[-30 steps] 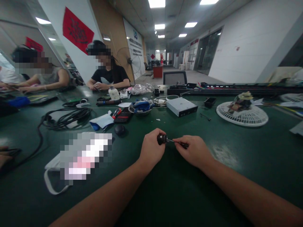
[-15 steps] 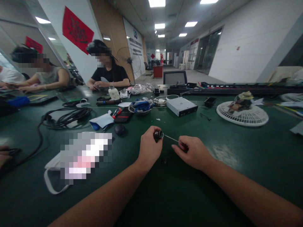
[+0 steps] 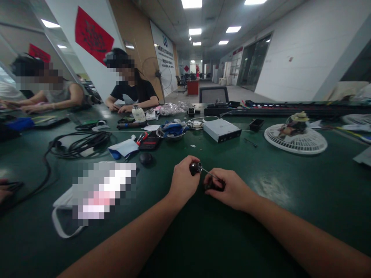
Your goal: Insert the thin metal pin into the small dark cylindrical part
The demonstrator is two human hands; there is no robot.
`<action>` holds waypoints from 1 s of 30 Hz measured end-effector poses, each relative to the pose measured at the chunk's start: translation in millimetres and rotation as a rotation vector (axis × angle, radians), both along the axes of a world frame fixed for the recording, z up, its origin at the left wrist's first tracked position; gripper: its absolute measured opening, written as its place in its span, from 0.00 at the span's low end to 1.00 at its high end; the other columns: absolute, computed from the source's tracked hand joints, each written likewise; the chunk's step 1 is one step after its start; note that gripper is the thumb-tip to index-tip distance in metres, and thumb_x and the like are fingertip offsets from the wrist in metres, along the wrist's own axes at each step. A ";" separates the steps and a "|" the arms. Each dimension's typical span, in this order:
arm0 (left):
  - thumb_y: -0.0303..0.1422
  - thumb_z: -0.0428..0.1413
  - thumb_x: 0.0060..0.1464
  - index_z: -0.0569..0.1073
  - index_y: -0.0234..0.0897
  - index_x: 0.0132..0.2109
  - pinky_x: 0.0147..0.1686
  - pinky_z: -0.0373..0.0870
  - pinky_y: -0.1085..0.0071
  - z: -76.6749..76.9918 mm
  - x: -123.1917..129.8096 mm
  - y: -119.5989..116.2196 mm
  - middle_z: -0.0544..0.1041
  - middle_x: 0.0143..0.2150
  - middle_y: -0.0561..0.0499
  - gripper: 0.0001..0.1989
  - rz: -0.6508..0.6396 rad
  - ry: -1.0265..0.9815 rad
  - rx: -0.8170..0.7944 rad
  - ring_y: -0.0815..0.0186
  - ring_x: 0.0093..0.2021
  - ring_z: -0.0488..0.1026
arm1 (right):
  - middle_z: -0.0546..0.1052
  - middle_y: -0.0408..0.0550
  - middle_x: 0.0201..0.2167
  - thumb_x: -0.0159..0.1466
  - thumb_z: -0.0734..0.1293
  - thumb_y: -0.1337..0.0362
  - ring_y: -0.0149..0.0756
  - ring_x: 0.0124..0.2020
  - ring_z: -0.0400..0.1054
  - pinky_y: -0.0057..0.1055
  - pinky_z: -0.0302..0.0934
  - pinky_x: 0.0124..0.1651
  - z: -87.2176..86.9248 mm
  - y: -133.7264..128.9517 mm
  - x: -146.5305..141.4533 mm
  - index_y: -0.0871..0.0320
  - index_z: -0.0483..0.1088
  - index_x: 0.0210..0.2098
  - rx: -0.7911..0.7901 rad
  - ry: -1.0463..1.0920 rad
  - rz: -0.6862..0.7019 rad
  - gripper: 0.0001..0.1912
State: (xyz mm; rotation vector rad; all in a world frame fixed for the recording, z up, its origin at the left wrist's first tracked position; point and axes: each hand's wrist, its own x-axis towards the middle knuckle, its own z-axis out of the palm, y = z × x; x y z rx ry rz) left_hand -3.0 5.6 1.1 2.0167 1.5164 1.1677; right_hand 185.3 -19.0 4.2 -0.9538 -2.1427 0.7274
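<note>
Partly covered, dark cylinder (image 3: pixel 195 168) in left grip (image 3: pixel 184 178).

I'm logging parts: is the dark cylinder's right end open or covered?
Looks open: the dark cylinder in the left hand is bright-rimmed there, dark inside.

Dark cylinder (image 3: pixel 194 168) glossy, its rim (image 3: pixel 199 167) metallic; tool shaft (image 3: pixel 209 172) metal-looking; green tabletop (image 3: pixel 232 154) smooth, faintly shiny; slotted white grille (image 3: pixel 314 144) plastic-looking.

We are in an office: flat ceiling lights (image 3: pixel 233 29), a far red desk (image 3: pixel 193 88) and a logo sign (image 3: pixel 165 56) on the left wall. Our green table (image 3: pixel 307 181) resembles a workshop bench, with coiled black cable (image 3: pixel 78 148) left and a white fan grille (image 3: pixel 301 146) right.
</note>
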 end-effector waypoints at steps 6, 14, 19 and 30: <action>0.22 0.59 0.48 0.74 0.40 0.42 0.44 0.70 0.66 6.3 2.6 -4.5 0.80 0.41 0.53 0.14 -0.153 0.069 -0.013 0.63 0.42 0.76 | 0.76 0.42 0.29 0.56 0.75 0.64 0.33 0.31 0.70 0.32 0.62 0.34 -3.4 7.6 2.9 0.54 0.55 0.23 -0.100 0.218 -0.338 0.21; 0.27 0.61 0.52 0.75 0.42 0.44 0.45 0.68 0.62 7.6 3.4 -8.6 0.79 0.42 0.53 0.11 -0.288 0.171 -0.002 0.60 0.43 0.74 | 0.78 0.43 0.32 0.57 0.71 0.66 0.35 0.34 0.72 0.33 0.61 0.37 -3.0 7.3 2.0 0.54 0.52 0.23 -0.041 0.178 -0.363 0.21; 0.24 0.61 0.52 0.75 0.42 0.45 0.47 0.68 0.61 5.9 2.4 -9.1 0.79 0.43 0.53 0.14 -0.369 0.203 0.014 0.61 0.45 0.73 | 0.76 0.41 0.29 0.56 0.72 0.64 0.33 0.29 0.68 0.32 0.58 0.33 -3.1 9.4 3.0 0.54 0.54 0.23 -0.077 0.085 -0.420 0.20; 0.22 0.59 0.51 0.74 0.42 0.46 0.50 0.68 0.60 3.4 3.2 -8.5 0.79 0.45 0.52 0.16 -0.352 0.160 0.047 0.60 0.46 0.73 | 0.73 0.41 0.30 0.59 0.70 0.63 0.33 0.28 0.64 0.31 0.56 0.31 -2.2 8.3 1.2 0.53 0.53 0.26 -0.069 0.076 -0.348 0.18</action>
